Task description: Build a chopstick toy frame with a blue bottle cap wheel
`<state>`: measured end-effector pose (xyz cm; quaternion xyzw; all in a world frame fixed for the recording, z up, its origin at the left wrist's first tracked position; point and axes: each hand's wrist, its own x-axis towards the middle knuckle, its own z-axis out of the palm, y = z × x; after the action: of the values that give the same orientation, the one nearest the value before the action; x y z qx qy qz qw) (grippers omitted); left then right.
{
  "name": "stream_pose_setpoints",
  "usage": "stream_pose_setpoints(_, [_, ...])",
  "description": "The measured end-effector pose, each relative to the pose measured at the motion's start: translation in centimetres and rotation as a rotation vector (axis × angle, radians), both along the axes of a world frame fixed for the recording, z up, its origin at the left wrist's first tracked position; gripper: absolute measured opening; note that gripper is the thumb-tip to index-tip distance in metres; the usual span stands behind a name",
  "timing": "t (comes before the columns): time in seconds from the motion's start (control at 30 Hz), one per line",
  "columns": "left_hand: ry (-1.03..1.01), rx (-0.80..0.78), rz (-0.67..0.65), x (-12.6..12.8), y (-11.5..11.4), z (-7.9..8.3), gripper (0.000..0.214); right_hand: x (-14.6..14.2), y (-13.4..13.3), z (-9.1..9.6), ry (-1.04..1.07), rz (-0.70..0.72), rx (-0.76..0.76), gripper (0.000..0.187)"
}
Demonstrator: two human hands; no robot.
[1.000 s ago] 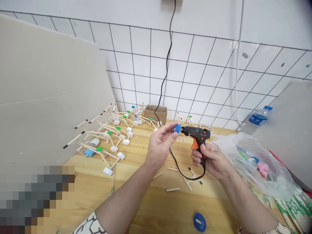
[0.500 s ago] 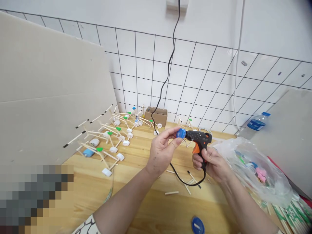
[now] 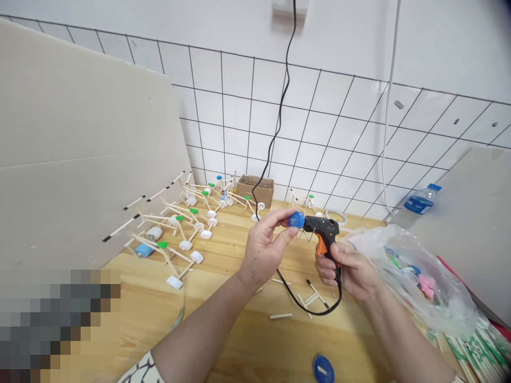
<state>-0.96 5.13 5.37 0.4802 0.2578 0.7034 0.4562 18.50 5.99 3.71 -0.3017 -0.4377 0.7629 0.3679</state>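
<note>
Between the thumb and fingers of my left hand is a blue bottle cap, tilted toward the right. My right hand is wrapped round the handle of a black glue gun with an orange trigger. The gun's nozzle points left, at the cap; whether it touches the cap I cannot tell. Below my hands several short wooden sticks lie on the wooden table. Near the front edge rests another blue cap with a short pale piece on it.
Several stick models with white wheels stand at the left beside a pale board. A cardboard box is at the back. On the right are a plastic bag and a water bottle. The gun's black cord hangs down.
The glue gun has turned slightly in my right hand, and its body sits a little further left. Its cord has swayed. My left hand keeps the cap almost in place.
</note>
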Motion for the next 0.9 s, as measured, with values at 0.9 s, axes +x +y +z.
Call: stream_pose_setpoints(0.9, [0.273,0.178,0.210,-0.10,-0.02,-0.27,0.028,0.53,0.08,0.24,-0.011,-0.025,0.066,0.025])
